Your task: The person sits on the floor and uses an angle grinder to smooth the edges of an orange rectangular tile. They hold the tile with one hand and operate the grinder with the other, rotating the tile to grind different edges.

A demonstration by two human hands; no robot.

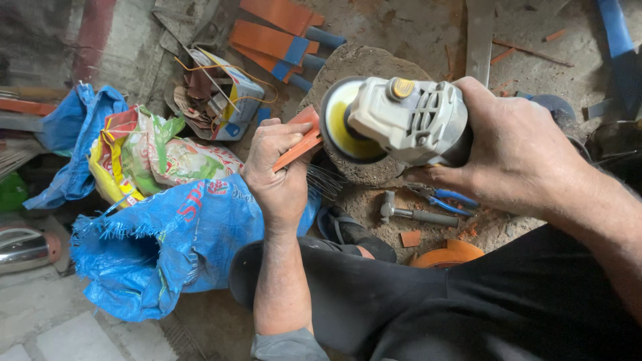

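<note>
Fingers of left hand (277, 170) pinch orange strip (299, 142), tip touching disc of angle grinder (394, 120) gripped by right hand (515, 157).

Soft, even daylight fills the scene, casting only faint shadows beneath the right hand (515, 157) and the grey angle grinder (401, 120) it grips. The blue woven sack (167, 247) and the chrome object (27, 247) at the left edge show mild glare, while the dark trousers (468, 301) lose detail in shade. Focus is sharp centrally; wide-angle distortion stretches the corners, and the top left is dim.
</note>
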